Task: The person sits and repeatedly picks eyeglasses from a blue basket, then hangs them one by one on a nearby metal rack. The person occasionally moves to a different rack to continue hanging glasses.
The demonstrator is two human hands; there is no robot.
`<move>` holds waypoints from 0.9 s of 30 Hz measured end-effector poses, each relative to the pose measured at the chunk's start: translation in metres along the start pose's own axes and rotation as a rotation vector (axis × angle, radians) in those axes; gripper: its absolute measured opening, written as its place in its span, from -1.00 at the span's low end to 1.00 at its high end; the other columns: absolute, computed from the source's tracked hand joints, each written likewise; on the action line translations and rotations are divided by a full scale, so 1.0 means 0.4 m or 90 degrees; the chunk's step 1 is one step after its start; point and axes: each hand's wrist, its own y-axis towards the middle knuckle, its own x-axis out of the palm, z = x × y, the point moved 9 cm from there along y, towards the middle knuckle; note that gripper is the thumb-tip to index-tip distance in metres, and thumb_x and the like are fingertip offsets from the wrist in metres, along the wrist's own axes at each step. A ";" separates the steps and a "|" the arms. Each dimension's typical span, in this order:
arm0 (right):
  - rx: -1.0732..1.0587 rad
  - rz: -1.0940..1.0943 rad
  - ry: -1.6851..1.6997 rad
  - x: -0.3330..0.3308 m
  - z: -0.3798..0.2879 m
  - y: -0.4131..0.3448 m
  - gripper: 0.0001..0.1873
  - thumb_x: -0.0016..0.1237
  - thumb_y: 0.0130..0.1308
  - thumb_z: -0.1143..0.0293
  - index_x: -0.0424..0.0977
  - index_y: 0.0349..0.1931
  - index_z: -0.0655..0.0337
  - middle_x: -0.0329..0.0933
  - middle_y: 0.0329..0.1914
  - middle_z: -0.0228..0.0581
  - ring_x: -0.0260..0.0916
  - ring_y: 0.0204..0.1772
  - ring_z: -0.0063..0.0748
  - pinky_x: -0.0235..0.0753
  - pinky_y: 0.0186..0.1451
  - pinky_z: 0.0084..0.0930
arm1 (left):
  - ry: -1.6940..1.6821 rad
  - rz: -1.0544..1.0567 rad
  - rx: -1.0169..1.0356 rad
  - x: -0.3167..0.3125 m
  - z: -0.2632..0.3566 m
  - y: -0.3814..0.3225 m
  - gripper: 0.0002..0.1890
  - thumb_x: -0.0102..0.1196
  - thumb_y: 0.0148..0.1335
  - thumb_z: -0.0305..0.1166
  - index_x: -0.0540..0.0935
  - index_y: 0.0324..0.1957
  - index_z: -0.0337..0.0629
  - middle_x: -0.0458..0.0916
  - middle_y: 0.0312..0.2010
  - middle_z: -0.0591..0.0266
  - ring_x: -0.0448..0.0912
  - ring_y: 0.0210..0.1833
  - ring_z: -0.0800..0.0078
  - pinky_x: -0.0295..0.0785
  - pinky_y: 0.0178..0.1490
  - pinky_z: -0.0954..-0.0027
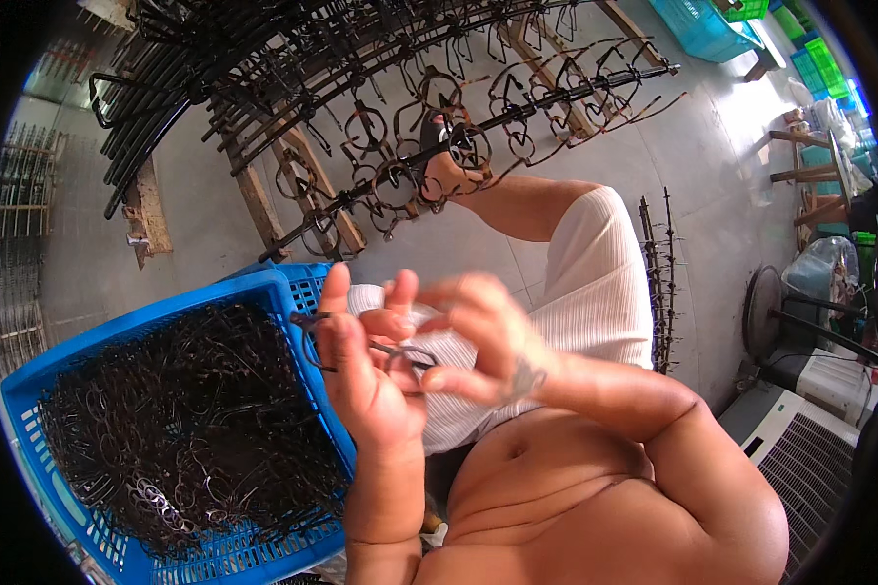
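Note:
My left hand (369,387) holds a dark eyeglass frame (402,355) across its palm, with the thumb in front and the fingers raised. The frame's round rims show on both sides of the thumb. My right hand (475,336) is blurred and close to the frame's right end. Its thumb tip is beside the rim, and whether it touches cannot be told. Left of my hands, a blue plastic basket (154,300) holds a tangled heap of dark eyeglass frames (190,424).
Ahead, tortoiseshell-patterned eyeglass frames (395,194) hang on a black rod (549,102) above my foot. More rods (161,110) rest on wooden beams (322,183). A thin rack (658,278) lies right of my knee. A white appliance with a grille (805,453) stands at right.

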 end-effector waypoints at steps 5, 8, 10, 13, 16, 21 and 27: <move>0.020 -0.007 0.317 -0.017 -0.031 -0.071 -0.78 -0.08 0.31 0.37 0.43 -0.28 0.42 0.43 -0.23 0.02 0.44 -0.31 -0.16 0.47 -0.28 -0.42 | -0.343 -0.192 -0.160 0.085 0.003 -0.035 -0.22 -0.21 0.32 0.14 0.08 0.35 -0.28 0.63 -0.24 0.30 0.48 0.16 0.22 0.15 0.37 0.07; 0.187 -0.088 0.352 -0.018 -0.007 -0.085 -0.69 -0.13 0.35 0.29 0.41 -0.18 0.45 0.49 -0.48 -0.17 0.47 -0.44 -0.28 0.47 -0.35 -0.44 | -0.081 -0.076 -0.045 0.067 0.053 -0.036 -0.25 -0.23 0.35 0.09 0.05 0.35 -0.31 0.61 -0.20 0.19 0.55 0.02 0.25 0.26 0.30 0.10; 0.162 -0.145 0.427 -0.023 -0.041 -0.081 -0.67 -0.14 0.35 0.30 0.40 -0.14 0.49 0.52 -0.45 -0.14 0.50 -0.45 -0.27 0.49 -0.35 -0.44 | -0.081 -0.222 -0.101 0.108 0.025 -0.045 -0.22 -0.27 0.34 0.14 0.09 0.34 -0.34 0.61 -0.19 0.13 0.55 0.02 0.22 0.29 0.27 0.11; -0.032 0.078 0.247 -0.156 -0.054 -0.056 -0.73 -0.17 0.27 0.47 0.42 -0.07 0.40 0.51 -0.45 -0.10 0.51 -0.41 -0.20 0.50 -0.27 -0.42 | -0.061 -0.404 -0.091 0.115 0.014 -0.014 -0.13 -0.37 0.28 0.30 0.32 0.20 -0.42 0.60 -0.18 -0.01 0.53 0.04 0.16 0.26 0.25 0.15; 0.022 0.376 -0.002 -0.294 0.107 0.001 -0.73 -0.16 0.26 0.52 0.41 -0.06 0.45 0.47 -0.13 0.01 0.42 -0.13 -0.24 0.41 -0.03 -0.44 | 0.250 0.053 0.226 -0.057 0.096 0.147 -0.28 -0.15 0.28 0.19 0.41 0.08 -0.39 0.59 -0.18 0.03 0.53 0.01 0.25 0.27 0.23 0.28; 0.310 0.492 0.140 -0.276 0.422 0.072 -0.70 -0.17 0.39 0.30 0.47 0.00 0.26 0.38 -0.48 -0.53 0.19 -0.48 -0.76 0.19 -0.43 -0.79 | 0.132 0.147 0.031 -0.157 0.027 0.337 -0.54 0.04 0.28 0.01 0.50 -0.14 -0.27 0.57 -0.32 0.25 0.55 -0.19 0.47 0.38 -0.05 0.52; 0.483 0.454 0.127 -0.275 0.477 0.061 -0.60 -0.19 0.32 0.18 0.50 -0.10 0.35 0.56 -0.39 -0.10 0.46 -0.30 -0.39 0.43 -0.18 -0.47 | 0.264 0.047 -0.050 -0.107 0.009 0.377 -0.72 0.05 0.30 -0.12 0.52 -0.25 -0.13 0.53 -0.46 0.40 0.53 -0.32 0.58 0.34 -0.27 0.60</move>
